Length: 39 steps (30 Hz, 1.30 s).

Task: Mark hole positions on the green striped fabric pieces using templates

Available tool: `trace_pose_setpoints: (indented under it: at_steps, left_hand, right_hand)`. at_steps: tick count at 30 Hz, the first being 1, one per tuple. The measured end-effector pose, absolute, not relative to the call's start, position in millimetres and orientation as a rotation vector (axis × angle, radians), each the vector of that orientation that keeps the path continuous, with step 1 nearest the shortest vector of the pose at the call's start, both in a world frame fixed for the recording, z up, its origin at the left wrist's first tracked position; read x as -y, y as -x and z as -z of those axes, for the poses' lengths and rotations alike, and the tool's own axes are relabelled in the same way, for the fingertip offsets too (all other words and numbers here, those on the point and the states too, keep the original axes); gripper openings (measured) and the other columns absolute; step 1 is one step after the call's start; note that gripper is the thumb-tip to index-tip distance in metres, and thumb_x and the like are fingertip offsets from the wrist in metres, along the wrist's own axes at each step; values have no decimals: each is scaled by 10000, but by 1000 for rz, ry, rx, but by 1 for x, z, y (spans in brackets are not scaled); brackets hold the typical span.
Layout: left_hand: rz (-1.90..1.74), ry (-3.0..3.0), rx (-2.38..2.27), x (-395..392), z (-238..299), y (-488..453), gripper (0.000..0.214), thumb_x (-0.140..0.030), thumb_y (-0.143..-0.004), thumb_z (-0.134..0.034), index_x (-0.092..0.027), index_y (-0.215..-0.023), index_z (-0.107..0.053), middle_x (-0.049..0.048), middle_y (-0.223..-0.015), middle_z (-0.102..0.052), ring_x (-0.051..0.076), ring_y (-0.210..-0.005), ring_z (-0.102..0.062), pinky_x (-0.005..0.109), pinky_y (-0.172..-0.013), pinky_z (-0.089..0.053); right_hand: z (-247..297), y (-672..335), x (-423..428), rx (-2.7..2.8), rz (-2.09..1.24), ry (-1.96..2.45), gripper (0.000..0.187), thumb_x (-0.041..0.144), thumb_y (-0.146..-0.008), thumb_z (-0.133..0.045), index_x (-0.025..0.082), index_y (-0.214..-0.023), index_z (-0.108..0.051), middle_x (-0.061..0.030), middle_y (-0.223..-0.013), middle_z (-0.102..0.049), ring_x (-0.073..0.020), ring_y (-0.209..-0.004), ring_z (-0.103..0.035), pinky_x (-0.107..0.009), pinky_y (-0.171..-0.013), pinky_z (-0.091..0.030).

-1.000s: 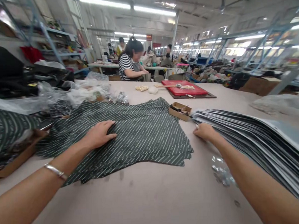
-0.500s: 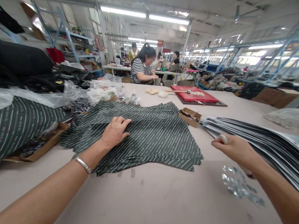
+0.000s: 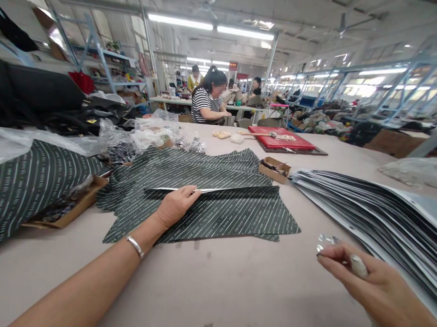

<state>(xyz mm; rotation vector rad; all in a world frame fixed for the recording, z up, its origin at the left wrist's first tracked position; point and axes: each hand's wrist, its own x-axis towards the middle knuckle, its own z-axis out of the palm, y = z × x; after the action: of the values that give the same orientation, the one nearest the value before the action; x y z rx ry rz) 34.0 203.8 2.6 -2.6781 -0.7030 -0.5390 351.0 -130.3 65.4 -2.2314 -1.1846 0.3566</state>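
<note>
the left hand (image 3: 178, 204) is gripping the raised edge of a dark striped fabric panel (image 3: 232, 214) lying over similar panels (image 3: 192, 166) on the table (image 3: 167, 298); the right hand (image 3: 359, 273) is pinching its fingertips together near clear discs (image 3: 325, 240), possible contents being unclear.

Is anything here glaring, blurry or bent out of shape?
Head view: the ceiling tubes glare white; the far windows look washed out; the left forearm seems stretched toward the corner, probably by a wide lens; distant clutter looks soft.
</note>
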Motion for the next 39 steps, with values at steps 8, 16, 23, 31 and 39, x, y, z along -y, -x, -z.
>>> trace_pose_setpoints:
  at_steps: [8, 16, 23, 31, 39]
  left_hand:
    - [392, 2747, 584, -194, -14, -36, 166, -107, -968, -550, -155, -1033, -695, 100, -1200, -681, 229, -1207, -604, 358, -1030, -535]
    - [280, 2716, 1024, -179, -25, -64, 158, -293, -970, -633, -141, -1009, -650, 59, -1048, -665, 211, -1025, -642, 408, -891, -571]
    - [145, 3019, 1225, -167, -86, -63, 161, -303, -965, -571, -169, -930, -654, 16, -859, -663, 164, -805, -620, 312, -763, -498]
    - [-435, 3411, 1381, -110, -95, -22, 234, -438, -773, -581, -219, -690, -592, -47, -612, -529, 138, -596, -492, 265, -549, -308]
    - [-606, 3418, 1598, -90, -59, -13, 162, -381, -779, -627, -223, -808, -653, -28, -681, -632, 144, -602, -549, 269, -569, -313]
  right_hand:
    - [-57, -334, 146, 1267, -428, 2233, 383, 660, -785, -594, 301, -724, -712, -13, -650, -668, -224, -627, -657, -283, -577, -530]
    - [-65, -317, 156, 1278, -412, 2169, 348, 591, -799, -601, 282, -663, -687, -6, -648, -660, -208, -636, -653, -265, -603, -523]
    - [-77, -299, 162, 1110, -382, 2142, 353, 621, -795, -625, 286, -705, -687, -3, -643, -653, -203, -616, -622, -279, -605, -501]
    - [-87, -268, 127, 1279, -715, 1969, 277, 521, -847, -606, 262, -810, -698, 3, -655, -622, -165, -576, -535, -272, -530, -424]
    - [-52, -228, 80, 1360, -1057, 1925, 101, 301, -813, -620, 227, -789, -685, 38, -708, -645, -141, -667, -558, -268, -632, -392]
